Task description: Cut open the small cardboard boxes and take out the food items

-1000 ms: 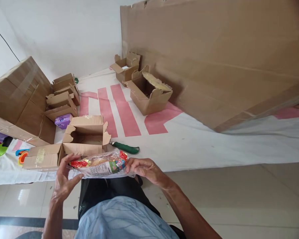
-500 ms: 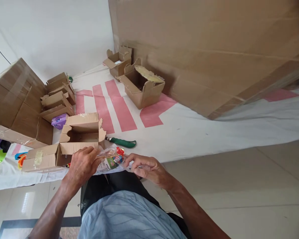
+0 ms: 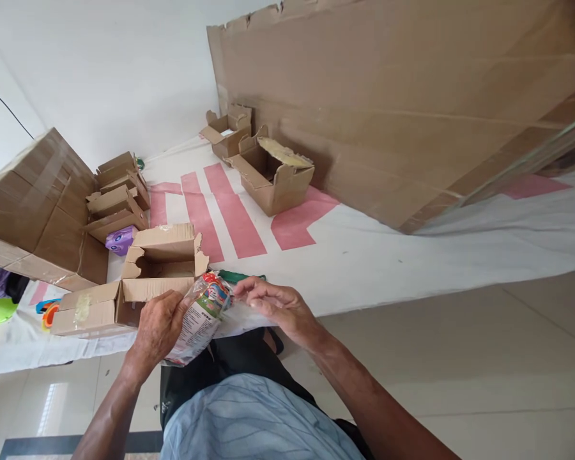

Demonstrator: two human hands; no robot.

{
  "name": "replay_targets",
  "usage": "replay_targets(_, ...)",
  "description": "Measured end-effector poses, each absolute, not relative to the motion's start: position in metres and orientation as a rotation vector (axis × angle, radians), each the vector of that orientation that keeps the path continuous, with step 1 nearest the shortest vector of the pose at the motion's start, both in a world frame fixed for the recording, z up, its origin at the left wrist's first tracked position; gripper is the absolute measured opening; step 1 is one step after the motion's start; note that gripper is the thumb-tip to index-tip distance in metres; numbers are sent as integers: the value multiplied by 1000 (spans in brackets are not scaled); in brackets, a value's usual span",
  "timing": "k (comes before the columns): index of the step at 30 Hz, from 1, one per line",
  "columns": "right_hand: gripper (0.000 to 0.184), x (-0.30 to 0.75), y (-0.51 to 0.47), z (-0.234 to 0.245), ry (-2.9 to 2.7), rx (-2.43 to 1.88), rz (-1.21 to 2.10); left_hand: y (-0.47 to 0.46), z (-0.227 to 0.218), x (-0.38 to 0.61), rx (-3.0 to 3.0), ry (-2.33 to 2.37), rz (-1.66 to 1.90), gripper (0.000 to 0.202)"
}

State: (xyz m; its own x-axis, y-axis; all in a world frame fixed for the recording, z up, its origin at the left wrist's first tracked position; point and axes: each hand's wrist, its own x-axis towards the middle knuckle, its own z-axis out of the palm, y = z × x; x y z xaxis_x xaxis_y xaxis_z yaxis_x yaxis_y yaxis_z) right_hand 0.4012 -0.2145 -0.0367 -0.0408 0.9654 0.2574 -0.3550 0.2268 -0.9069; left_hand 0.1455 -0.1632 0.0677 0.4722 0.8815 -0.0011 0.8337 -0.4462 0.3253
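Note:
A clear plastic packet with red, green and white print is held over my lap, tilted with its far end up. My left hand is closed around its left side. My right hand touches the packet's upper right end, fingers curled in a loose pinch. Just beyond the hands sits an open cardboard box with torn flaps on the white sheet. A green-handled tool lies behind my right fingers, mostly hidden.
A large taped carton and small open boxes stand at left, with a purple item. Two more open boxes sit at the back by a big cardboard sheet. Tiled floor lies at right.
The packet has turned from lying level across both hands to tilted on end. My left hand closed around it and my right hand moved to its upper end.

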Motion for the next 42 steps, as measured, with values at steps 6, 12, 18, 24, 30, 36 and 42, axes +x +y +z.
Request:
replay_targets(6,39,386,-188,-48,-1009,-741,1326,-159,58,140,2364,1368,327,29)
replay_targets(12,38,381,-183,-48,-949,-711,1373,-151,51,148,2343,1543,243,21)
replay_targets(18,32,404,-195,-66,-696,-593,1480,-147,46,142,1762,1289,648,56)
replay_targets(24,28,422,-216,-79,-513,-504,1467,-150,33,143,1304,1191,909,59)
replay_targets(30,29,424,-228,-77,-599,-560,1405,-164,22,169,1043,1066,874,59)
replay_targets(36,25,406,-240,-95,-479,-600,1383,-191,22,174,1074,968,745,52)
replay_targets(42,30,391,-261,-123,-373,-651,1362,-222,30,161,1204,800,491,70)
